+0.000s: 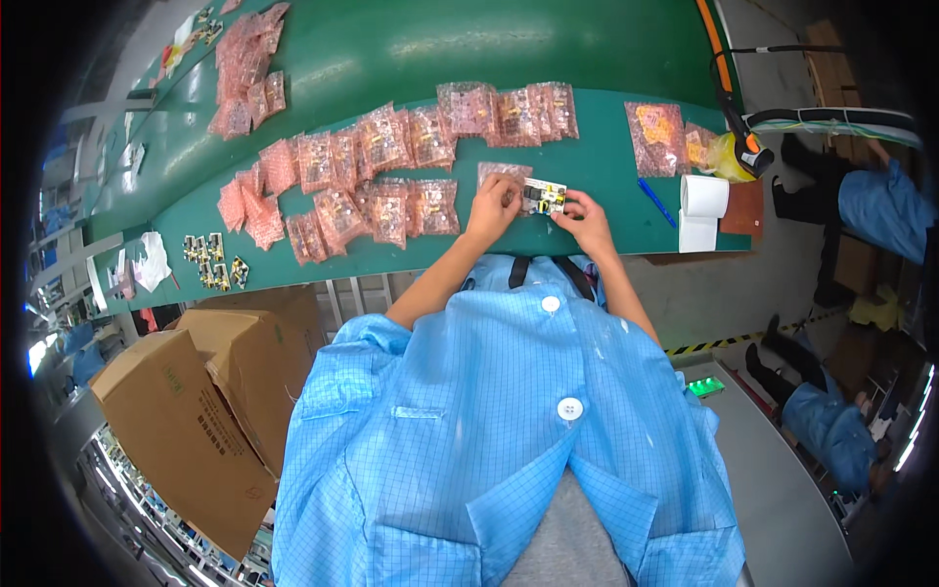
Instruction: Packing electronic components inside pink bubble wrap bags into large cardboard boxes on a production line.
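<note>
Above the near edge of the green table I hold a small circuit board [550,199] with black, white and yellow parts. The fingers of my right hand [586,223] pinch its right end. My left hand [496,203] is closed at the board's left end, over a small pink bubble-wrap bag [504,169]. Its fingertips seem to grip the mouth of that bag, though the exact hold is partly hidden. The board's left end lies against the bag; how far it is inside, I cannot tell.
Rows of pink bubble-wrap bags [386,139] lie ahead and to the left. Bare circuit boards [215,261] sit at the far left. On the right are a blue pen [656,203], a white pad [703,197] and a yellow bag [729,158]. Cardboard boxes [186,430] stand below left.
</note>
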The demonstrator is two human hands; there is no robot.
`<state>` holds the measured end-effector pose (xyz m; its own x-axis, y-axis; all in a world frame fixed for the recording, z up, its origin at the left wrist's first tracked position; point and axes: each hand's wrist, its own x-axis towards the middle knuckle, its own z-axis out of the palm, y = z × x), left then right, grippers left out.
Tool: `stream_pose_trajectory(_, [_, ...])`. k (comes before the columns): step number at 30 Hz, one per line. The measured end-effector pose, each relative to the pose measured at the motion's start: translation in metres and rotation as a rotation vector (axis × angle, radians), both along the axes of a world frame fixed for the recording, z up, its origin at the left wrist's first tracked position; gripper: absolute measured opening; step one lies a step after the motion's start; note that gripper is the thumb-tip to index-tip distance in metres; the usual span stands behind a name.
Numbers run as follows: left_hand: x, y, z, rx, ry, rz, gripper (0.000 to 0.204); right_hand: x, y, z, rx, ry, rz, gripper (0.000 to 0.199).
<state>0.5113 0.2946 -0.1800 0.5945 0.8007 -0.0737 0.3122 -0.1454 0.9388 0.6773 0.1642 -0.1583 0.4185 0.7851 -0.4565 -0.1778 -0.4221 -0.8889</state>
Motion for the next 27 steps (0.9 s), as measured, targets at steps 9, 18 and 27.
stream_pose_trajectory(9, [0.002,0.002,0.014,0.365,0.011,-0.109,0.013,0.015,0.009,0.024,-0.08,-0.135,0.222,0.047])
stream_pose_trajectory(18, [0.002,-0.001,0.019,0.306,0.041,-0.092,0.013,0.002,0.015,0.025,-0.308,0.055,-0.066,0.049])
stream_pose_trajectory(27, [-0.007,-0.001,0.029,0.359,0.035,-0.13,0.014,-0.015,0.015,0.025,-0.25,0.068,-0.216,0.053])
